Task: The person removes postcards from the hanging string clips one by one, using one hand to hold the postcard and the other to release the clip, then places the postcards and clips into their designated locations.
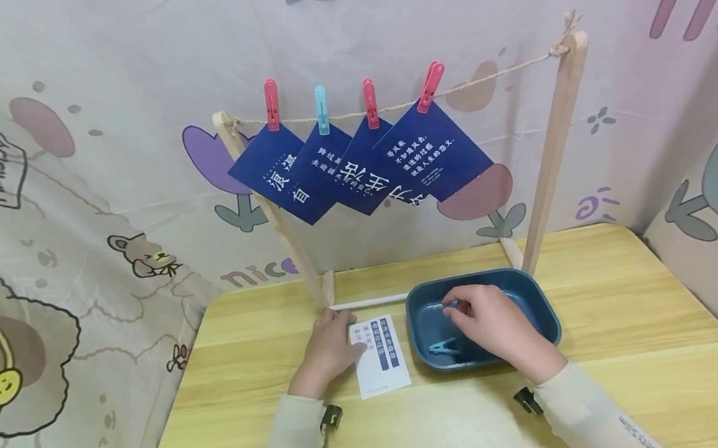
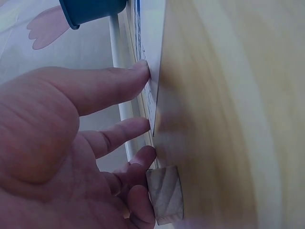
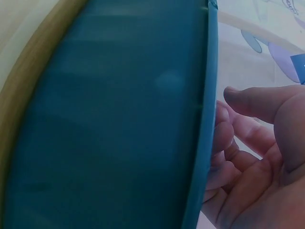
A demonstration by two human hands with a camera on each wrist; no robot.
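In the head view, a white card (image 1: 383,377) with blue printed bands lies on the table. My left hand (image 1: 331,349) is at its left side, the thumb touching the card and the fingertips by its edge. In the left wrist view, the left fingers (image 2: 126,129) reach the card (image 2: 151,43) beside a wooden foot. My right hand (image 1: 488,320) is over the dark blue basin (image 1: 423,319), fingers loosely curled with nothing between thumb and forefinger. A light blue clothespin (image 1: 444,347) lies in the basin. The right wrist view shows the basin's side (image 3: 119,114) in front of the right fingertips.
A wooden frame (image 1: 550,155) stands at the back with a rope (image 1: 500,75) across it. Several blue cards (image 1: 449,147) hang there from pink clothespins (image 1: 272,105) and one light blue clothespin (image 1: 322,110). A white rod (image 1: 366,302) runs low between the frame's legs.
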